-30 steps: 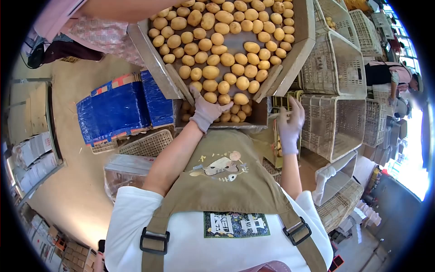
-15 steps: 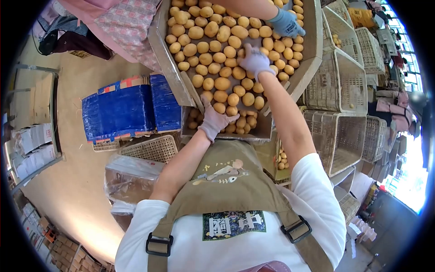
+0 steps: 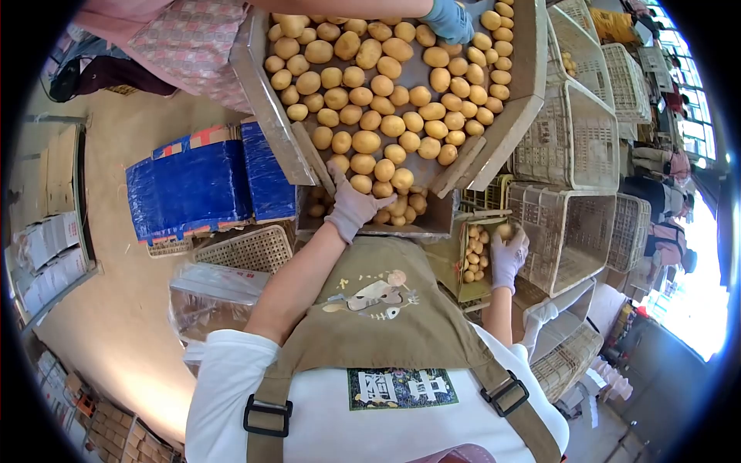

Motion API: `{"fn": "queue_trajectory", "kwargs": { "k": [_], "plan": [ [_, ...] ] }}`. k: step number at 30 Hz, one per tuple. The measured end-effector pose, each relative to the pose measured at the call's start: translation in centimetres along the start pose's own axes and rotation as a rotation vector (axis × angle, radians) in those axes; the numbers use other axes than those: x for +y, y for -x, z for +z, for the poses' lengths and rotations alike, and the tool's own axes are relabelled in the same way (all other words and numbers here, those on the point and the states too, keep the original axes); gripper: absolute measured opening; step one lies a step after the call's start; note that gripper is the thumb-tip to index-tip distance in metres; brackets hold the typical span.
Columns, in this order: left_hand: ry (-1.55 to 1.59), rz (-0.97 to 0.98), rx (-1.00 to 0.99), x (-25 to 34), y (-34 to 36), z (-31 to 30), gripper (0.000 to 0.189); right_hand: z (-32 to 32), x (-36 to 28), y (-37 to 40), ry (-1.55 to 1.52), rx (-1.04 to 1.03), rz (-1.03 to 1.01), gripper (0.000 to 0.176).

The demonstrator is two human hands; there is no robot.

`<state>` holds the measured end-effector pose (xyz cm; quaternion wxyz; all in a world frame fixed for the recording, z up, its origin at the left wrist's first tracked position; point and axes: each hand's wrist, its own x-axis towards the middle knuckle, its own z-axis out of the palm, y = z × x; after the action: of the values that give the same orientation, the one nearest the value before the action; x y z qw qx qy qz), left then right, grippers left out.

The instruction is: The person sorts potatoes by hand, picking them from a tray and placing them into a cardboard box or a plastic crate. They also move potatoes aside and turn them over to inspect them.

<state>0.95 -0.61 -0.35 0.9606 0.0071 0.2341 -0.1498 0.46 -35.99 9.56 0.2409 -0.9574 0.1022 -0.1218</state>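
Many round yellow-brown potatoes (image 3: 366, 141) lie spread over a tray with wooden and metal sides (image 3: 505, 139). It narrows towards me into a chute mouth holding more potatoes. My left hand (image 3: 355, 207), in a pale glove, rests at this mouth with thumb and fingers spread, against the nearest potatoes. Off to the right, my gloved right hand (image 3: 509, 256) is beside a crate (image 3: 438, 258) with several potatoes inside. One slightly blurred potato (image 3: 505, 231) is at its fingertips, above the crate's edge.
A co-worker's blue-gloved hand (image 3: 450, 21) reaches over the tray's far side. Stacked plastic crates (image 3: 593, 139) stand at the right. Blue-wrapped boxes (image 3: 189, 189), a beige basket (image 3: 251, 251) and a plastic-covered box (image 3: 212, 297) are at the left.
My right hand has moved from among the potatoes on the tray to the crate at the right, with a potato. The co-worker's hand has shifted up and left. My left hand stays at the mouth.
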Motion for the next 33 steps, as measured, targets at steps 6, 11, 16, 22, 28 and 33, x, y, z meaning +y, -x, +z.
{"fn": "queue_trajectory", "kwargs": {
  "k": [6,11,16,22,28,33],
  "plan": [
    [0.039,0.012,0.035,0.1,0.8,1.5,0.102,4.9,-15.9,-4.2,-0.169,-0.111,-0.525,0.035],
    [0.102,-0.051,0.04,0.1,0.6,0.7,0.105,15.7,-24.7,-9.0,0.208,-0.436,-0.569,0.033],
    [-0.019,-0.047,0.072,0.2,0.9,1.1,0.109,15.2,-24.5,-11.4,0.024,-0.545,-0.555,0.043],
    [0.146,-0.071,-0.009,0.4,0.5,0.7,0.109,3.7,-14.3,-17.4,0.043,0.242,-0.672,0.04],
    [0.091,-0.052,0.07,0.1,0.7,1.8,0.108,4.0,-14.6,-13.7,-0.017,-0.043,-0.628,0.041],
    [0.028,-0.065,0.057,0.4,0.8,1.3,0.107,8.5,-17.2,-7.8,0.167,-0.493,-0.56,0.037]
  ]
}}
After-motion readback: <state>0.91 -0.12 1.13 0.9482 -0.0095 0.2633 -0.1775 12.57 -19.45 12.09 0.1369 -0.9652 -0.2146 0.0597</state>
